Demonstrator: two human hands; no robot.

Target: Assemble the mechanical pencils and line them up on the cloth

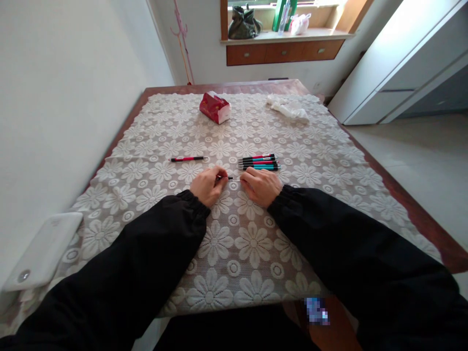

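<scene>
My left hand [209,186] rests on the table, its fingers pinched round a small dark pen part [230,178] whose black end sticks out to the right. A thin pale rod [236,180], like a pen refill, bridges the gap to my right hand [262,187], which pinches its other end. Most of both pieces is hidden by my fingers. Just beyond my right hand lie several red, teal and black pens [259,162], side by side with their tips to the left. A single red and black pen [187,159] lies apart, beyond my left hand.
A floral lace cloth [254,242] covers the table. Toward the far edge are a red packet [215,107] and a crumpled clear plastic bag [288,109]. At the near left sits a white device [46,248], close to the wall.
</scene>
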